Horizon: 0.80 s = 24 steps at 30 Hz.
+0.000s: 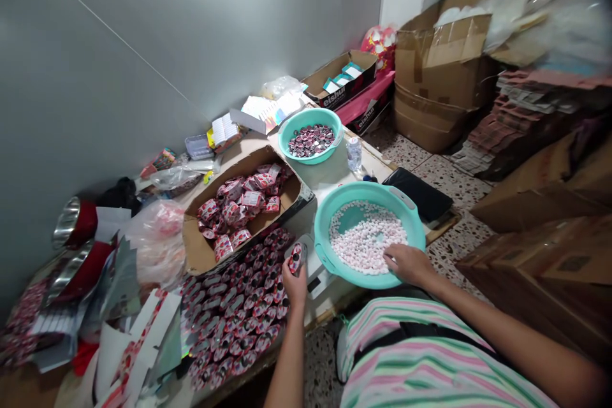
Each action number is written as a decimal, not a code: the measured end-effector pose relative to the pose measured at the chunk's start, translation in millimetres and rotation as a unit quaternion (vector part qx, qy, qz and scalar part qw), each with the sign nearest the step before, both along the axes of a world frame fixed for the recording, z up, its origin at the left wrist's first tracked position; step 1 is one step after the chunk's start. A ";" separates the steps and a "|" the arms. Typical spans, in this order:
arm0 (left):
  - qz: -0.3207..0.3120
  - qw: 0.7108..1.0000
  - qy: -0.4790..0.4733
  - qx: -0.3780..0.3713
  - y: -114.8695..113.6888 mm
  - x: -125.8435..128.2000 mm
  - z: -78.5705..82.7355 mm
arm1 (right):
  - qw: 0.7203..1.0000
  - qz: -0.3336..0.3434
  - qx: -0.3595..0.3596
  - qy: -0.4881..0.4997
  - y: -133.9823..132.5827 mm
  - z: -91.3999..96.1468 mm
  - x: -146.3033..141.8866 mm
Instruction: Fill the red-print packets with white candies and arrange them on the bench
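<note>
My left hand is closed around a small, oval, red-and-white printed container, held upright above the table's front edge. Its dark top opening faces me. To the right, my right hand reaches over the near rim of a turquoise basin. Its fingers are curled together among small round white and pale pink pellets; how many they pinch is hidden. A compact white device, perhaps a scale, lies between the left hand and the basin. Rows of similar printed containers stand to the left of my left hand.
Behind the rows, a cardboard box holds loose printed packs. Farther back are a turquoise basin of small round lids, a clear bottle and a black flat case. Red metal bowls lie at left; cartons stand at right.
</note>
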<state>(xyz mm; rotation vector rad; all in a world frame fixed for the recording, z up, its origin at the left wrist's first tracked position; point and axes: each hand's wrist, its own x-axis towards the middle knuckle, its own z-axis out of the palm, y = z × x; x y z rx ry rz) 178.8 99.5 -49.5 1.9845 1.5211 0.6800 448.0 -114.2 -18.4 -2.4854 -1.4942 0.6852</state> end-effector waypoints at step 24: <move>0.035 0.996 0.019 0.078 -57.2 -33.3 17.9 | 1.000 0.003 -0.019 0.000 1.8 0.4 2.0</move>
